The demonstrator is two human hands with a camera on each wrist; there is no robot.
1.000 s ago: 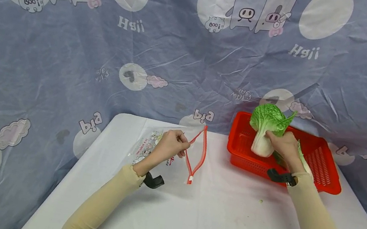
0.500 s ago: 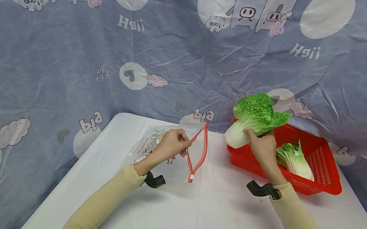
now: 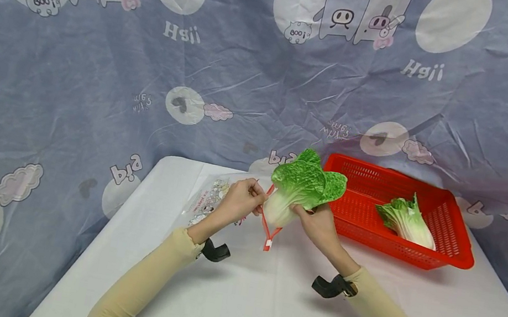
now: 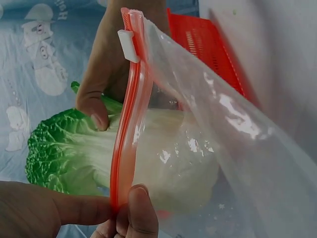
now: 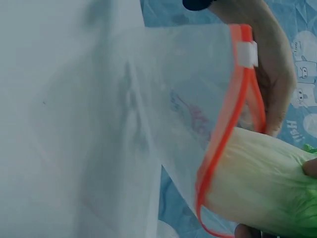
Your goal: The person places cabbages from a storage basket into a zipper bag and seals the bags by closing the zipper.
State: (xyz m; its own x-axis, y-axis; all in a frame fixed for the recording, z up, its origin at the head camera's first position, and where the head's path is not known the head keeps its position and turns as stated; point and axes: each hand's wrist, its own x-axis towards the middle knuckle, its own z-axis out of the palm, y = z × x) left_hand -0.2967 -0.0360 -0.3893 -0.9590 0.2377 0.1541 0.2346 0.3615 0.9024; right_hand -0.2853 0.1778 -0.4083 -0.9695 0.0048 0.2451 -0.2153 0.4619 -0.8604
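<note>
My left hand [image 3: 242, 200] pinches the red zip edge of a clear plastic zip bag [image 3: 214, 197], which has printed figures and a white slider [image 4: 129, 45]. The bag's mouth stands open toward the right. My right hand [image 3: 319, 222] grips a napa cabbage [image 3: 302, 186] between thumb and fingers, with its green leaves up and its white base down. In the left wrist view the base of the cabbage [image 4: 168, 153] shows through the clear film, inside the mouth. The leafy end [image 4: 59, 153] stays outside the red edge.
A red perforated basket [image 3: 354, 220] stands at the back right of the white table [image 3: 259, 305]. Inside it, on the right, lies another napa cabbage [image 3: 409, 224]. A patterned grey-blue cloth [image 3: 249, 68] hangs directly behind the table.
My right hand has carried the cabbage left from above the basket to the bag, and its base has entered the bag's mouth. My left hand has stayed nearly still on the bag's edge.
</note>
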